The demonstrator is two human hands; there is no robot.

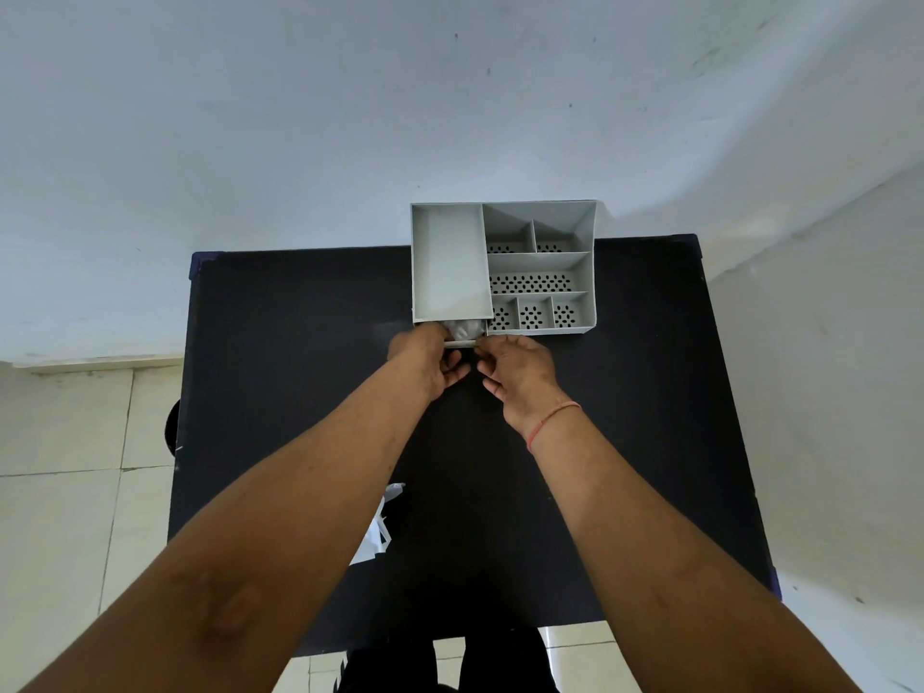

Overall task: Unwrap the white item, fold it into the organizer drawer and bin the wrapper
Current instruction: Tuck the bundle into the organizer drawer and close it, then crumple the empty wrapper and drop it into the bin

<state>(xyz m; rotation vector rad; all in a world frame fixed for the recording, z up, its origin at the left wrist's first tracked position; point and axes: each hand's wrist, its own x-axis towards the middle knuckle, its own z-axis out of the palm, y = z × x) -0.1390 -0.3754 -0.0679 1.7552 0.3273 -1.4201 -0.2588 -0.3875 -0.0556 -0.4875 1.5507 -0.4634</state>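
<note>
Both hands sit at the front edge of the grey organizer, at the far side of the black tabletop against the wall. The drawer under the organizer's big left compartment is pulled out a little, and the white item lies bunched inside it — only a crumpled patch shows between drawer front and organizer body. Left hand is at the drawer's left end, fingers curled in, thumb side touching the drawer front; whether it pinches the item, cannot tell. Right hand is at the drawer's right end, fingers bent and close together, tips at the drawer front, nothing visibly pinched. A red thread band on the right wrist. The wrapper — clear-white, crumpled — lies on the tabletop near the person, partly hidden by the left forearm. Tiled floor on both sides.
</note>
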